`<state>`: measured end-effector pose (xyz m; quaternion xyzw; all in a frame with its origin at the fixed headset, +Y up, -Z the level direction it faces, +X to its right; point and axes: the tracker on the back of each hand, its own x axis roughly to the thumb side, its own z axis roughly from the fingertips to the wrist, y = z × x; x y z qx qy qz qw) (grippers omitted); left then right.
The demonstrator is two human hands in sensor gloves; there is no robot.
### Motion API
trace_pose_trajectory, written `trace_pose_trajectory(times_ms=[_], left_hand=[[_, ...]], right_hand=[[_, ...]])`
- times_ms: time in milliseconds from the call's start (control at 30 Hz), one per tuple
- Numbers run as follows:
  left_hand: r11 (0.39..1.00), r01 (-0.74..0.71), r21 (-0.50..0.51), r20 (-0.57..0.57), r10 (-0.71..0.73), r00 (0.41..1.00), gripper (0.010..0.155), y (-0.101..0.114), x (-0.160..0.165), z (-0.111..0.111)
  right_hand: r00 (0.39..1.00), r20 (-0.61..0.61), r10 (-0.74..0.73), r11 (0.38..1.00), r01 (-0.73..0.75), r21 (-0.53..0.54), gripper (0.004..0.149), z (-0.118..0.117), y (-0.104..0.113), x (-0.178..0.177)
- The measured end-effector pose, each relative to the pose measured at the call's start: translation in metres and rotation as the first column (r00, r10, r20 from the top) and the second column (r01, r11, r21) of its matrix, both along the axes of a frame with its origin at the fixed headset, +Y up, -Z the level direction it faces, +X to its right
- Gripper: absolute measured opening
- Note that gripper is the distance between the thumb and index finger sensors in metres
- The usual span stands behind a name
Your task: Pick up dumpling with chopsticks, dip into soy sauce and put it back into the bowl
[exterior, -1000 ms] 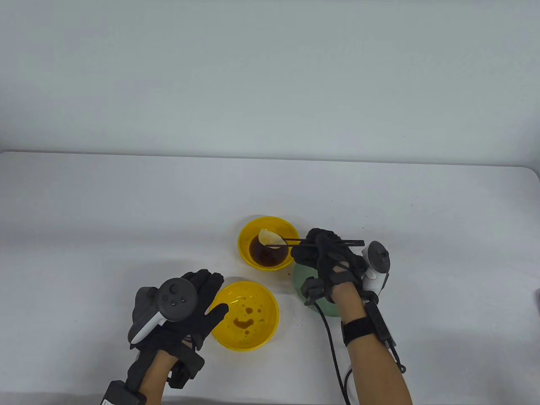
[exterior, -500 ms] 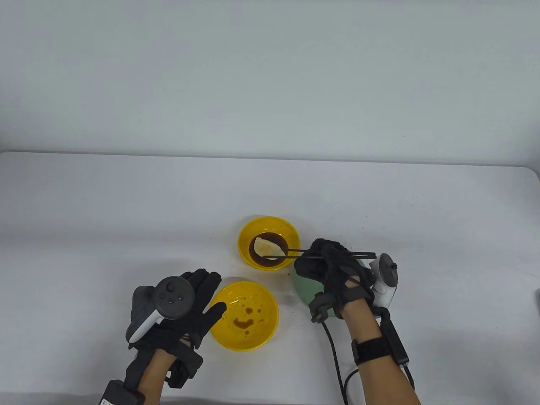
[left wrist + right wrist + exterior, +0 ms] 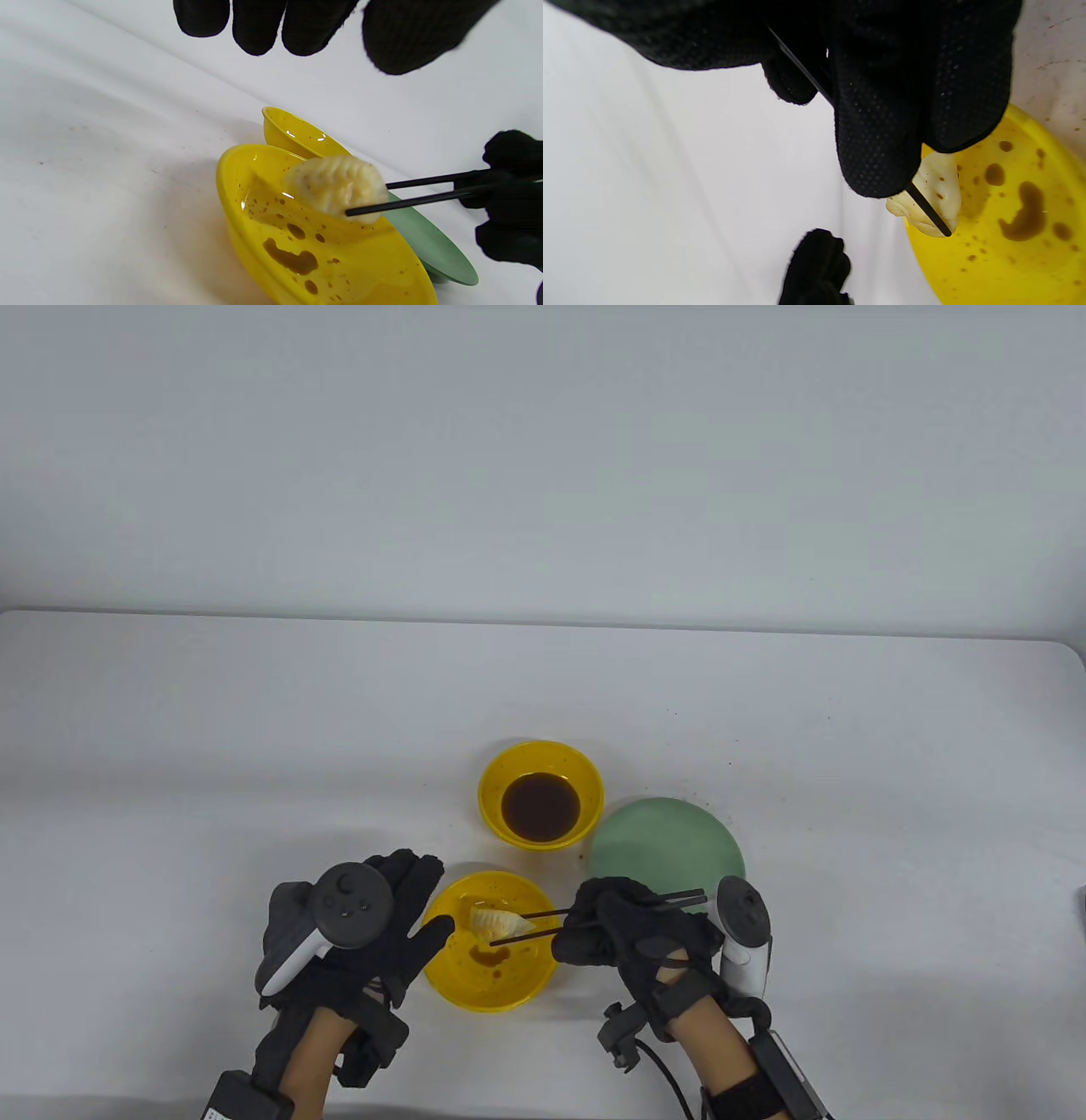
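Observation:
My right hand (image 3: pixel 624 933) grips a pair of black chopsticks (image 3: pixel 594 914) that pinch a pale dumpling (image 3: pixel 496 923) (image 3: pixel 337 186) (image 3: pixel 933 192). The dumpling hangs just above the near yellow bowl (image 3: pixel 526 984) (image 3: pixel 263 241) (image 3: pixel 1018 262), whose floor is spotted with brown sauce. Behind it stands the smaller yellow bowl (image 3: pixel 501 768) (image 3: pixel 292 133) filled with dark soy sauce (image 3: pixel 540 807). My left hand (image 3: pixel 373 933) lies flat with straight fingers against the near bowl's left rim and holds nothing.
A green plate (image 3: pixel 670 848) (image 3: pixel 428 250) sits on the white table (image 3: pixel 170 780) to the right of both bowls, just beyond my right hand. Small brown splashes dot the table around the plate. A black cable (image 3: pixel 670 1069) trails from my right wrist.
My right hand has lifted the dumpling out of the soy sauce bowl and carried it toward me, over the near yellow bowl. The green plate is now uncovered. My left hand stayed put.

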<state>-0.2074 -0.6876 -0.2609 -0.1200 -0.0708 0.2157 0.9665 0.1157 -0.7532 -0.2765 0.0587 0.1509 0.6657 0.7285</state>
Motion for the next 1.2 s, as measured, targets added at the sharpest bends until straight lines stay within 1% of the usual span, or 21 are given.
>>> trace_pose_trajectory(times_ms=[200,333,500,600,667,733,800,867,1000,1067,1133,1167,1200], left_hand=[[1.000,0.008,-0.002,0.002,-0.008,1.000,0.076,0.000,0.001,0.000],[1.000,0.011,-0.003,0.003,-0.011,1.000,0.076,0.000,0.001,0.000],[1.000,0.013,-0.004,0.005,-0.013,1.000,0.076,-0.001,0.002,0.000],[1.000,0.011,-0.004,0.005,-0.011,1.000,0.076,-0.001,0.002,0.000],[1.000,0.009,-0.003,0.004,-0.009,1.000,0.076,-0.001,0.001,0.000],[1.000,0.008,-0.003,0.004,-0.008,1.000,0.076,0.000,0.001,0.000],[1.000,0.006,-0.001,0.004,-0.006,1.000,0.076,0.000,0.001,0.000],[1.000,0.007,0.001,0.003,-0.007,1.000,0.076,0.000,0.001,0.000],[1.000,0.014,0.000,0.004,-0.014,1.000,0.076,-0.001,0.002,0.000],[1.000,0.017,-0.003,0.004,-0.017,1.000,0.076,-0.001,0.001,0.000],[1.000,0.016,-0.004,0.004,-0.016,1.000,0.076,-0.001,0.001,0.000],[1.000,0.019,-0.003,0.003,-0.019,1.000,0.076,-0.001,0.002,0.000],[1.000,0.022,-0.004,0.004,-0.022,1.000,0.076,-0.002,0.002,0.000]], right_hand=[[0.996,-0.033,0.086,0.995,-0.083,0.063,0.038,-0.006,-0.007,-0.007],[0.991,-0.062,0.117,0.991,-0.112,0.072,0.038,-0.007,-0.011,-0.010],[0.987,-0.086,0.133,0.988,-0.125,0.092,0.038,-0.007,-0.008,-0.010],[0.991,-0.114,0.064,0.995,-0.054,0.085,0.039,-0.006,0.001,-0.005],[0.995,-0.096,-0.021,0.996,0.029,0.084,0.040,-0.005,0.009,0.002],[0.983,-0.084,-0.162,0.984,0.168,0.059,0.040,-0.005,0.015,0.010],[0.936,-0.050,-0.348,0.937,0.348,0.005,0.040,-0.006,0.019,0.021],[0.919,-0.027,-0.393,0.920,0.393,-0.013,0.041,-0.008,0.018,0.032],[0.920,0.038,-0.390,0.920,0.391,-0.015,0.041,-0.011,0.014,0.043],[0.935,0.087,-0.344,0.939,0.341,0.048,0.042,-0.010,0.019,0.049],[0.969,0.171,-0.177,0.968,0.140,0.206,0.042,-0.009,0.032,0.059],[0.971,0.224,-0.078,0.962,0.015,0.272,0.042,-0.008,0.039,0.064],[0.957,0.287,0.044,0.932,-0.142,0.332,0.042,-0.007,0.045,0.067]])
